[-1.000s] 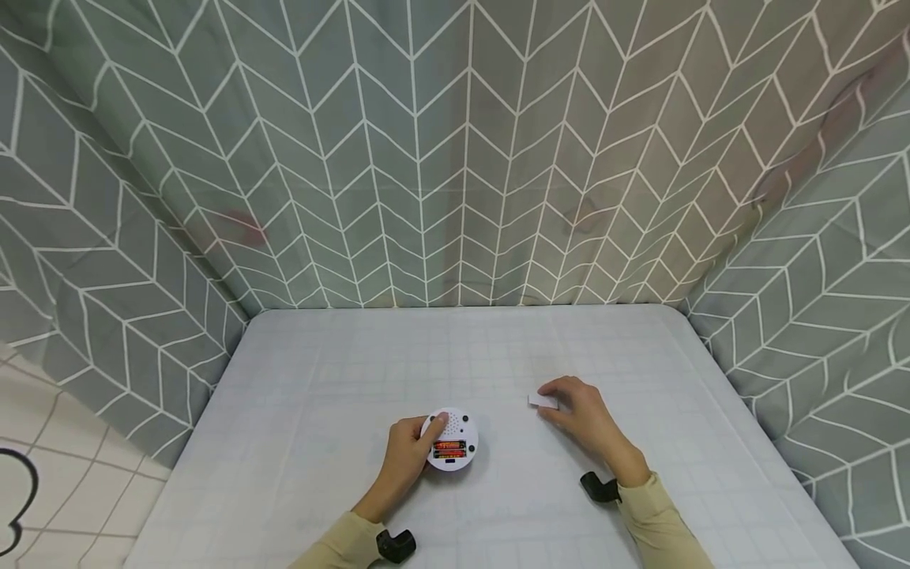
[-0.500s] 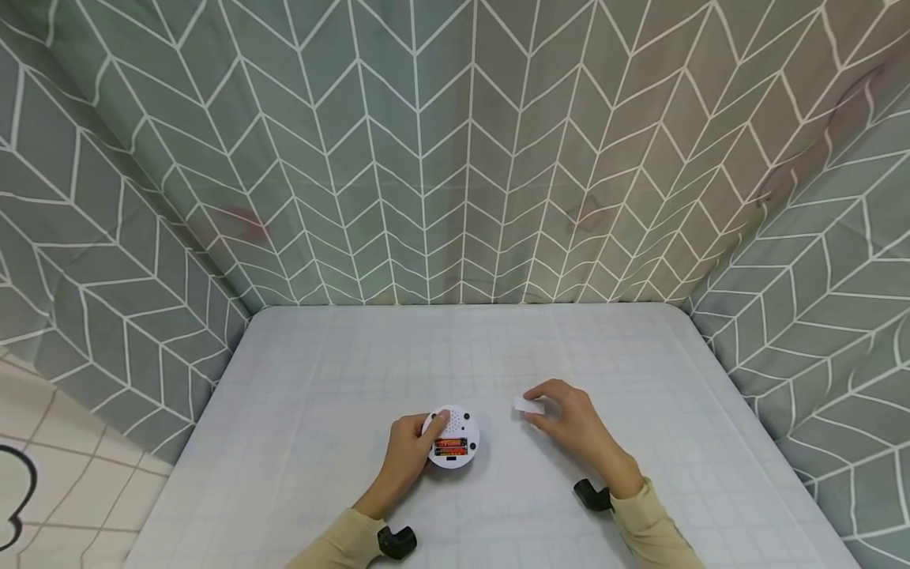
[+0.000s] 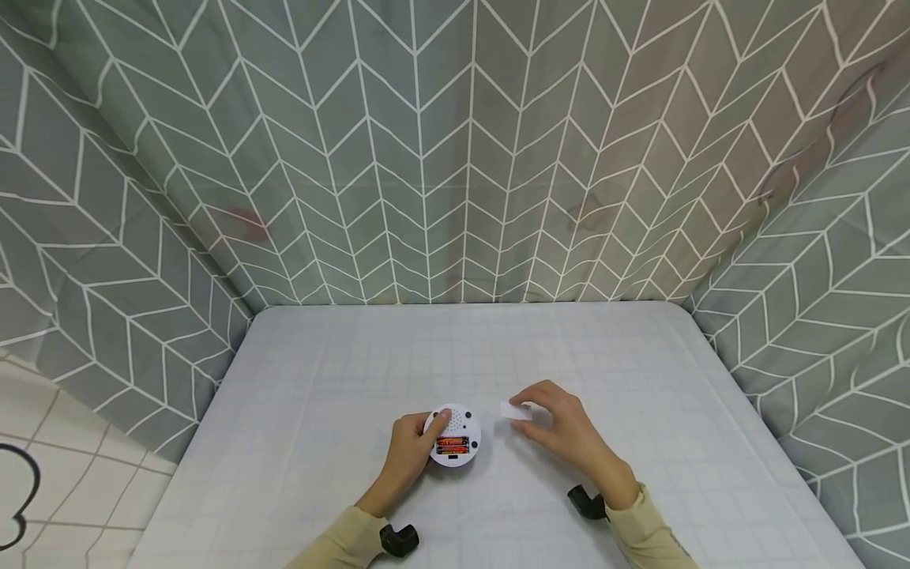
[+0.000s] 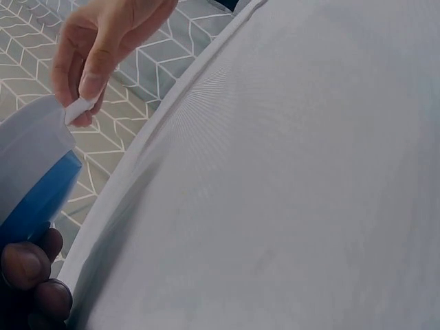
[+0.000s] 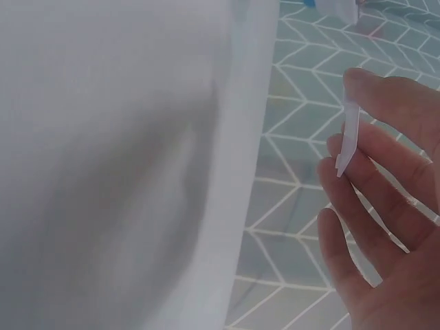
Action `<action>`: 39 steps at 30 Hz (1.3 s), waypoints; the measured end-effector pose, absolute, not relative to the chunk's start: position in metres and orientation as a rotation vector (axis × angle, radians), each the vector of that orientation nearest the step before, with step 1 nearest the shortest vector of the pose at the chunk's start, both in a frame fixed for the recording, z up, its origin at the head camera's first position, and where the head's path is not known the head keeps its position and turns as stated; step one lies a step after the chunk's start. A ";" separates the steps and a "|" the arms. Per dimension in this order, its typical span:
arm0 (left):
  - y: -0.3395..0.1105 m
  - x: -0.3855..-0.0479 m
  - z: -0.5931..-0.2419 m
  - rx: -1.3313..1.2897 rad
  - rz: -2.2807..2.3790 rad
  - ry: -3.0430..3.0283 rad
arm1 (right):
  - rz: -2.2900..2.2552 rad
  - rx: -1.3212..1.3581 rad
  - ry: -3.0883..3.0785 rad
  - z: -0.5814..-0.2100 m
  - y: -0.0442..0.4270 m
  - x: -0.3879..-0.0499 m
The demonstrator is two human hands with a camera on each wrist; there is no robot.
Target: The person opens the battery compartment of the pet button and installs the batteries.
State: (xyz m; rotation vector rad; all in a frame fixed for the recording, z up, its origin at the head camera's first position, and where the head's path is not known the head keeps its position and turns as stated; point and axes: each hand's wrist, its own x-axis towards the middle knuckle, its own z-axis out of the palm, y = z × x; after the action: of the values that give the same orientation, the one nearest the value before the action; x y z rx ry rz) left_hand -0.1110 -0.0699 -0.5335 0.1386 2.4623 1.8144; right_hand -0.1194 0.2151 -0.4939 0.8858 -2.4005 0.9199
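My left hand (image 3: 407,454) grips a round white battery device (image 3: 469,423), thumb across its face. That side has speaker holes, dark feet and an uncovered compartment with red batteries (image 3: 453,446). Seen from the left wrist, the device has a blue section (image 4: 45,199) below its white shell (image 4: 31,141). To its right, my right hand (image 3: 562,427) pinches a small white battery cover (image 3: 515,411) by its edges, a short gap from the device. A thin tab shows at one end of the cover (image 5: 349,134) in the right wrist view.
Both hands are over a table with a white cloth (image 3: 341,371). Grey curtains with a white chevron pattern (image 3: 441,158) hang behind and at both sides. Black wrist cameras (image 3: 400,541) sit at the cuffs.
My right hand has moved left with the battery cover, bringing it closer to the device and tilting it slightly. The left hand and the device have barely moved.
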 end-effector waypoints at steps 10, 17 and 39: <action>-0.070 -0.112 -0.534 0.150 1.821 2.455 | 0.967 0.926 -2.403 -0.486 0.202 -0.109; -0.069 -0.112 -0.534 0.165 1.815 2.479 | 0.986 0.965 -2.378 -0.485 0.194 -0.107; -0.070 -0.112 -0.536 0.152 1.816 2.505 | 1.017 1.036 -2.391 -0.481 0.180 -0.099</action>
State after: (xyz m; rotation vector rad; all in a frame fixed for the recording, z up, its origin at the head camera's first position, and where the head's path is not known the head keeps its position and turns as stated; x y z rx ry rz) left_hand -0.1116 -0.0698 -0.5365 0.1522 2.5049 1.8161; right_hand -0.0991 0.1802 -0.4809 1.0356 -2.3913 1.0167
